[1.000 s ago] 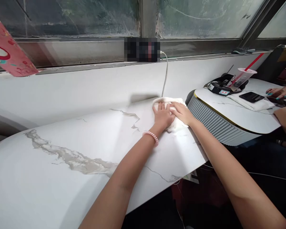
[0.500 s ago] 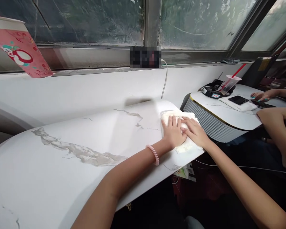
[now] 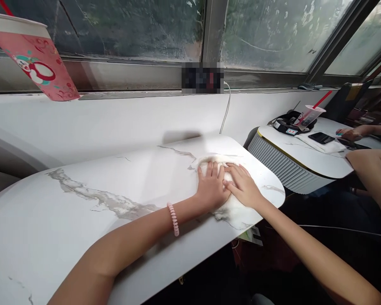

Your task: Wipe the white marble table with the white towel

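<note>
Both my hands press flat on a white cloth (image 3: 233, 207) lying on a white marble-patterned tabletop (image 3: 82, 220) near its right end. My left hand (image 3: 211, 186), with a pink bead bracelet on the wrist, lies on the cloth's left part with fingers stretched out. My right hand (image 3: 243, 186) lies beside it, fingers spread, touching the left hand. The cloth is mostly hidden under the palms.
A pink paper cup (image 3: 34, 59) stands on the window ledge at left. A white cable (image 3: 225, 110) hangs down the wall. To the right is a second rounded table (image 3: 305, 161) with a lidded drink (image 3: 309, 115), a phone (image 3: 320, 137) and another person's arms (image 3: 368, 165).
My hands and the cloth slid from the table's back right corner toward the front right edge, then leftward and slightly back toward the middle of the right end.
</note>
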`<state>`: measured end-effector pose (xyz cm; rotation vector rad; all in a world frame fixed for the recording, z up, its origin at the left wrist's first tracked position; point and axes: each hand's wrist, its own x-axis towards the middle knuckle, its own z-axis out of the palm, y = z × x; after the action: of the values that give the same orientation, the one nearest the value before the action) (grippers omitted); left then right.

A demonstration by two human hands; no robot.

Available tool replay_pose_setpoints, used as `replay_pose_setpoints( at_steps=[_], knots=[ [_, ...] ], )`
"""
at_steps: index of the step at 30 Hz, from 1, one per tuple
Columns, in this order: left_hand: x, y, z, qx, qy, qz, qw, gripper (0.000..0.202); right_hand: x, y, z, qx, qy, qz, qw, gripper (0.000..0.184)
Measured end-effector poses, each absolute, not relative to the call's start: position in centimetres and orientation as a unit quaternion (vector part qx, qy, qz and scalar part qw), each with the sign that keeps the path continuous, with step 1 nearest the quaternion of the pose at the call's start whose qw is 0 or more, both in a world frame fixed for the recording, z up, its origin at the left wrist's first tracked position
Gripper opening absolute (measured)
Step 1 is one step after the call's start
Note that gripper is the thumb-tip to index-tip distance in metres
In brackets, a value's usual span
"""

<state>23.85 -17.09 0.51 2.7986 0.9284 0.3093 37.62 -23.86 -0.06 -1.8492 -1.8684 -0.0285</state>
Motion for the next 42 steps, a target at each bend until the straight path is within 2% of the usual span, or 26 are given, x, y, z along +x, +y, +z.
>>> replay_pose_setpoints(
  at_steps=[22, 33, 42],
  knots=[
    [23.9, -1.7, 0.8, 0.888, 0.433, 0.117, 0.106, 0.054, 38.6, -4.5, -0.5, -0.629, -0.724, 0.024, 0.283, 0.033],
    [24.3, 0.2, 0.6, 0.882, 0.435, 0.152, 0.100, 0.050, 39.1, -1.9, -0.6, -0.633, -0.716, 0.038, 0.291, 0.028],
    [23.9, -1.4, 0.6, 0.873, 0.455, 0.149, 0.094, 0.055, 38.0, -3.8, -0.4, -0.645, -0.708, 0.034, 0.285, 0.034]
  ],
)
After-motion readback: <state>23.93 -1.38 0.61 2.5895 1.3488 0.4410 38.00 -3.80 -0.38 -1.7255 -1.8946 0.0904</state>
